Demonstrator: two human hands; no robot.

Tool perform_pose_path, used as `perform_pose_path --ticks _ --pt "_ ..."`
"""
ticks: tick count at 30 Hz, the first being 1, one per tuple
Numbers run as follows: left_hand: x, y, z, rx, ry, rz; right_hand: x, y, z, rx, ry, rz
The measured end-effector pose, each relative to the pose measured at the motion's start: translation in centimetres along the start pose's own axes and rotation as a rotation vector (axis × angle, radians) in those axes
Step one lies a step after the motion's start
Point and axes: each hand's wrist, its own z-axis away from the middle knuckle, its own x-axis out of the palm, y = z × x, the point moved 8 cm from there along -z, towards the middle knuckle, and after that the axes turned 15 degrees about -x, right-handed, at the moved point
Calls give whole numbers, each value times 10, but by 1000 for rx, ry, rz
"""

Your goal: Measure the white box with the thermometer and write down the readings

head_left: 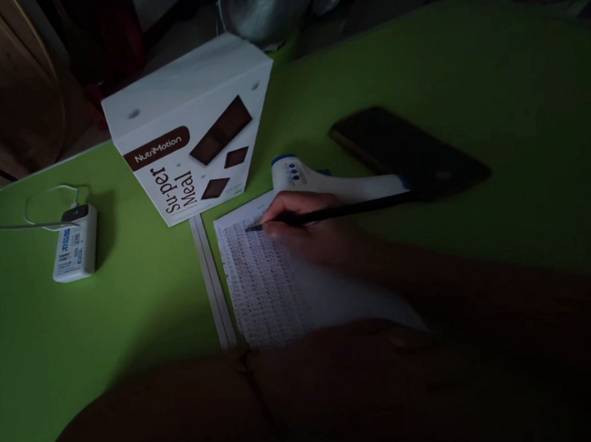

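On the left of the green desk [143, 270], a white power bank [75, 246] stands with a white cable [76, 196] looped at its top. To its right, the NutriMotion Su-per Meal box [190, 131] stands beyond a pale strip [211, 279] that runs toward you.

Right of the strip lies the sheet of paper [264, 289], its left part filled with close rows of writing. Judged from the pose, the step in hand is writing on this sheet. The next move likely calls for guiding the tip along the rows with light, even pressure and holding the sheet steady.

Your right hand [308, 228] pinches a black pen [359, 207] close to its tip, fingers drawn together; the tip is at the upper rows, but contact cannot be confirmed. Just beyond this hand lies a white infrared thermometer [310, 178]. Your left hand [354, 361] lies across the near edge of the sheet in deep shadow; you cannot tell its grip. Farthest right, a dark smartphone [405, 141] lies on the desk.
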Motion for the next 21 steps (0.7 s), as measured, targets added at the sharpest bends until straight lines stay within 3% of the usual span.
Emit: perform_pose_path --ticks 6,12,21 --pt "-3 -2 1 -26 120 1 -2 -1 -1 0 42 18" --pt "-3 -3 -1 1 126 99 -2 -3 -2 -11 28 12" --pt "-8 -4 1 7 156 61 -3 -9 -2 -54 29 17"
